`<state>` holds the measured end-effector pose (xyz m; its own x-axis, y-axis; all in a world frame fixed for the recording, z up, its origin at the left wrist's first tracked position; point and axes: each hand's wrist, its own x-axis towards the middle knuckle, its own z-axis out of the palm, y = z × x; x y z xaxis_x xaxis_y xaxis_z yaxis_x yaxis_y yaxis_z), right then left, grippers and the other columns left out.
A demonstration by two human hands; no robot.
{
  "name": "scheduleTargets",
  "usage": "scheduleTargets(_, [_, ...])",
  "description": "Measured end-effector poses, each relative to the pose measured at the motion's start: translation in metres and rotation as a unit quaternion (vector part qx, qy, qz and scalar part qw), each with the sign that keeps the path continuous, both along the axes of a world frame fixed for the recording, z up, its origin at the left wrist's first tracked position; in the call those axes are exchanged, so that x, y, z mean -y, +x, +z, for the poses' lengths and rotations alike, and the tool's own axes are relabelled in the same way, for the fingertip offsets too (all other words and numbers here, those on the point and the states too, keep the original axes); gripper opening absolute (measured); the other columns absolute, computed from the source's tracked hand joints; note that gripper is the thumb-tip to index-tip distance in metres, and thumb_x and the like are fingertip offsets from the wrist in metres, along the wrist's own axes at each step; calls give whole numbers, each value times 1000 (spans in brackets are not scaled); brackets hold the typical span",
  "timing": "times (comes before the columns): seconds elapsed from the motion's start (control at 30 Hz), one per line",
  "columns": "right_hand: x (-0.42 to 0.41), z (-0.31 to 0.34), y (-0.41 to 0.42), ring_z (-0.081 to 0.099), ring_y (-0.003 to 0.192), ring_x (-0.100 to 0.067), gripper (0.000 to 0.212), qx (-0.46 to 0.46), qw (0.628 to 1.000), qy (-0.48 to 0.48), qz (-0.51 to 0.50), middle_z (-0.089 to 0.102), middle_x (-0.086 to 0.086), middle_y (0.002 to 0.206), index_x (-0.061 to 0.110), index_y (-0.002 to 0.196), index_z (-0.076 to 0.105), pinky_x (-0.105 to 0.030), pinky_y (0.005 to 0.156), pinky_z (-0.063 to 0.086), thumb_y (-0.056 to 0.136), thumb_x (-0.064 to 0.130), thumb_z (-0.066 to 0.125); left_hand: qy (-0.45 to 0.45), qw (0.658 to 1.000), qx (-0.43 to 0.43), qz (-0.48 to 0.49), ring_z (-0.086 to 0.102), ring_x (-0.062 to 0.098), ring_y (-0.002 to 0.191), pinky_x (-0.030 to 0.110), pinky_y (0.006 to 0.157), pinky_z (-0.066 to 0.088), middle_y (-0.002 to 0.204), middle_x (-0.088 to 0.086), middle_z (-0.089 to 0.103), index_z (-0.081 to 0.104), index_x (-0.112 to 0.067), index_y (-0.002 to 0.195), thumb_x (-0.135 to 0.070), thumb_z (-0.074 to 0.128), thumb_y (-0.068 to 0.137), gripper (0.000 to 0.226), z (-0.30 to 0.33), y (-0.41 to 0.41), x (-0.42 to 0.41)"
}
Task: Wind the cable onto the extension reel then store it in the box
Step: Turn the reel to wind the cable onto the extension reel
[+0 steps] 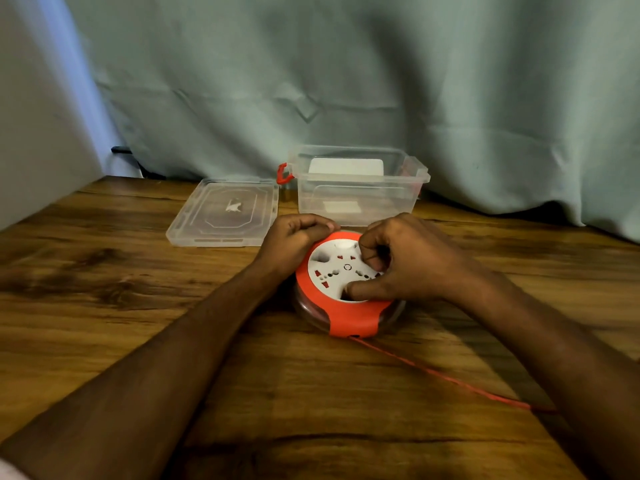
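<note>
I see right hand [398, 261] curled on white top of reel [346, 289], thumb pressed in hole, fingers bent tight. Left hand [294, 242] grips reel's red rim on far left. Reel sits on worktop [138, 306]. Red cable [450, 377] runs out front toward right. Open box [356, 188] just behind reel, lid [225, 213] beside it.

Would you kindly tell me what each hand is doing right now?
Left hand: closed on the reel's orange rim.
Right hand: fingers gripping its white face.
</note>
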<state>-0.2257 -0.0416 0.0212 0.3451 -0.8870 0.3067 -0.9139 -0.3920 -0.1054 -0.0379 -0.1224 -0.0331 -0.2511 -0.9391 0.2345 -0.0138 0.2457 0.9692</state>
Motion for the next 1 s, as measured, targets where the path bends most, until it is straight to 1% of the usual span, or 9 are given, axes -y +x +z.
scheduleTargets(0.17, [-3, 6, -2, 51, 58, -7, 54, 19, 1000, -15, 13, 56, 9, 61, 21, 57, 50, -28, 54, 33, 57, 64, 84, 38, 997, -50, -52, 77, 29, 97, 38, 83, 63, 107, 12, 79, 76, -10, 119, -18, 59, 99, 27, 4, 4, -1])
scheduleTargets(0.27, [-2, 5, -6, 55, 60, -9, 53, 30, 999, -13, 0, 61, 8, 62, 21, 58, 52, -31, 55, 43, 55, 65, 83, 34, 998, -26, -53, 77, 25, 97, 30, 77, 63, 111, 10, 78, 74, -11, 122, -11, 58, 99, 28, 3, 4, 0])
scheduleTargets(0.33, [0, 3, -6, 59, 63, -11, 55, 39, 999, -6, -13, 64, 6, 62, 20, 59, 55, -34, 57, 49, 53, 71, 75, 17, 999, -3, -33, 75, 26, 102, 34, 83, 62, 113, 9, 77, 75, -10, 119, -6, 58, 98, 28, 1, 2, 1])
scheduleTargets(0.47, [1, -1, -3, 60, 62, -13, 58, 46, 998, 14, -38, 65, 0, 61, 17, 56, 54, -30, 52, 36, 57, 69, 78, 13, 1000, 2, 4, 72, 30, 106, 42, 94, 59, 115, 12, 76, 75, -6, 115, -2, 57, 97, 26, -2, -1, 2])
scheduleTargets(0.6, [0, -5, 7, 45, 55, -9, 64, 40, 997, 2, -62, 50, 4, 52, 17, 51, 47, -29, 52, 27, 69, 67, 83, 8, 1000, 7, 12, 74, 30, 102, 41, 90, 60, 113, 13, 77, 76, -6, 114, -1, 57, 97, 26, -2, -1, 3])
scheduleTargets(0.77, [2, -10, 12, 39, 48, -10, 61, 68, 997, -18, -40, 42, 5, 45, 18, 48, 44, -29, 54, 29, 78, 60, 78, 5, 1000, 8, 5, 76, 28, 95, 35, 81, 63, 109, 13, 77, 76, -6, 113, -1, 57, 96, 26, -3, 0, 4])
scheduleTargets(0.9, [3, -2, 1, 49, 55, -5, 22, 63, 996, -52, 24, 62, 13, 68, 28, 72, 60, -28, 56, 38, 76, 33, 81, 9, 1000, -8, 4, 75, 34, 96, 43, 87, 61, 105, 17, 78, 77, -6, 108, 1, 58, 94, 25, -5, 0, 6])
scheduleTargets(0.97, [2, 6, -7, 54, 59, -6, 30, 70, 996, -10, 46, 68, 20, 81, 37, 92, 65, -30, 55, 43, 73, 22, 82, 6, 1000, -4, 4, 75, 32, 93, 41, 84, 61, 103, 16, 78, 77, -5, 108, 1, 57, 94, 25, -4, 0, 5])
scheduleTargets(1.0, [2, 9, -11, 56, 60, -4, 39, 65, 997, 26, 43, 66, 26, 76, 39, 101, 65, -29, 54, 43, 73, 18, 83, 5, 1000, -2, 5, 75, 30, 92, 39, 83, 60, 103, 16, 78, 77, -6, 109, 1, 57, 94, 25, -4, 0, 5])
